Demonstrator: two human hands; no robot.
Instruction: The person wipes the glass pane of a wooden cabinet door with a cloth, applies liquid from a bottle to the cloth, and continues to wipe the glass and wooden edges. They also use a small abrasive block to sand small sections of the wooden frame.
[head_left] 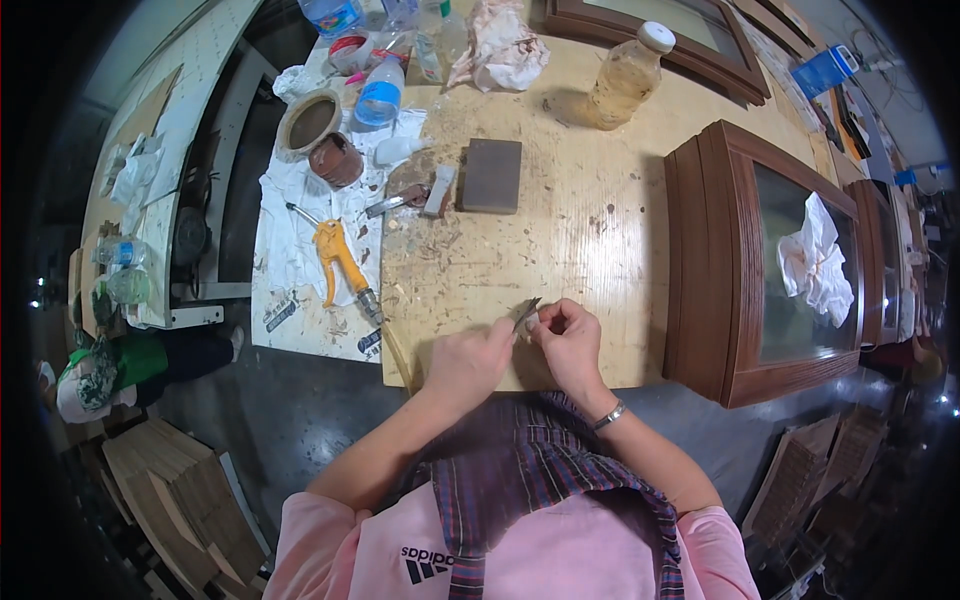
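Observation:
Close to the table's near edge, my left hand (468,368) is closed around a small dark pointed tool (527,312), whose tip sticks out past the fingers. Its exact kind is too small to tell. My right hand (572,345) meets it there, thumb and fingers pinched together near the tip; a pale bit may be between them, but I cannot make it out. Left of the hands, an orange air blow gun (340,258) lies on white paper. Beyond them is a brown rectangular block (491,175), with a scraper (438,190) beside it.
A brown cabinet door with glass (740,260) lies at the right, crumpled tissue (815,262) on it. A bottle of yellowish liquid (628,78) stands far right. At the far left are a stained bowl (310,122), a brown-coated jar (336,162) and a blue-labelled bottle (380,92).

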